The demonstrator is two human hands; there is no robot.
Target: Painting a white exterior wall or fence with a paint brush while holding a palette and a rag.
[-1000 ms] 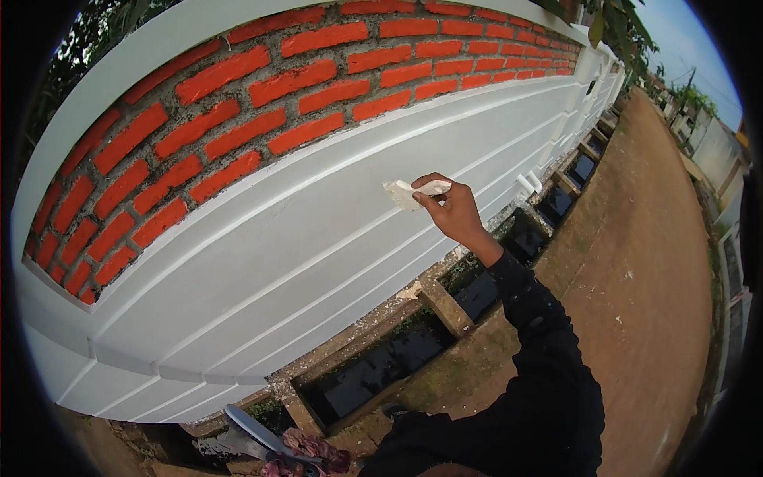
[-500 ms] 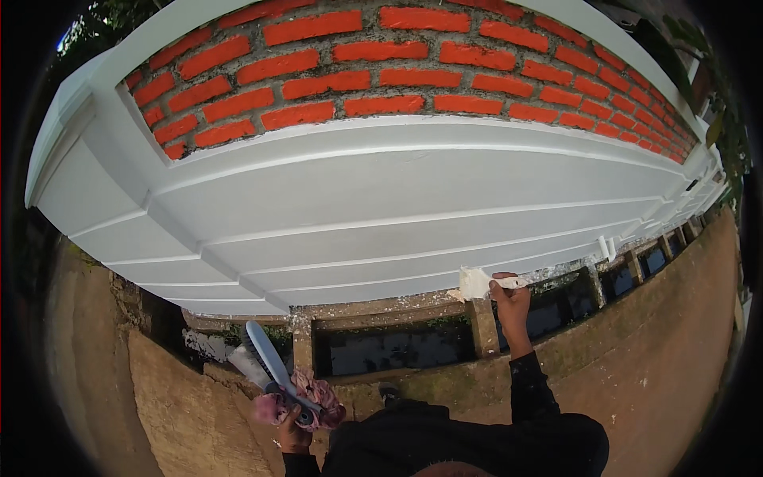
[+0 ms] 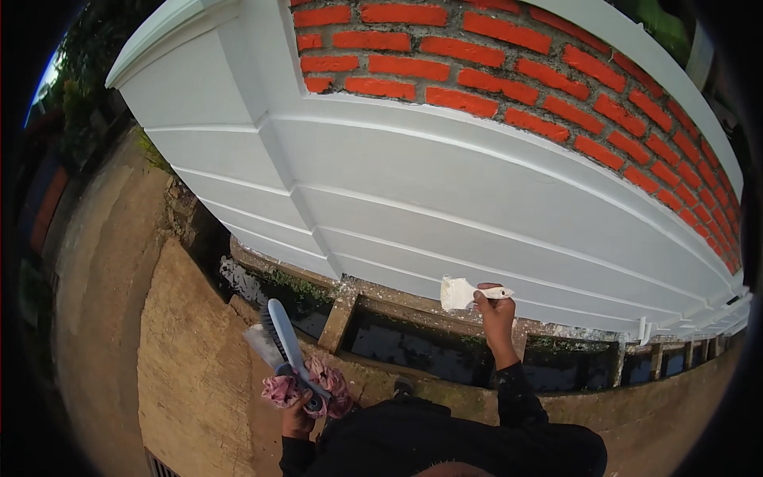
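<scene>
A wide paintbrush [image 3: 458, 293] with white-coated bristles is pinched by its pale handle in my right hand [image 3: 497, 318]. It is held out in front of the lower part of the white wall [image 3: 429, 191]. Low on the left, my left hand [image 3: 298, 419] is closed round a bundle: a blue-grey brush [image 3: 288, 334] with dark bristles, a scraper [image 3: 263, 347] with a broad flat blade, and a crumpled pink rag [image 3: 338, 387]. The rag hides most of the fingers and the tool handles. Both tools point up and away from me.
Red-painted bricks [image 3: 465, 52] fill the wall's upper panel. A drainage channel [image 3: 413, 344] with dark water runs along the wall's foot, crossed by concrete beams [image 3: 339, 318]. White pipes [image 3: 644, 330] stick out at the right. A concrete path [image 3: 191, 334] lies on the left, with plants beyond.
My view has turned left, so the wall now slants down to the right and more path shows. The paintbrush has shifted slightly left in the picture; both hands keep their holds.
</scene>
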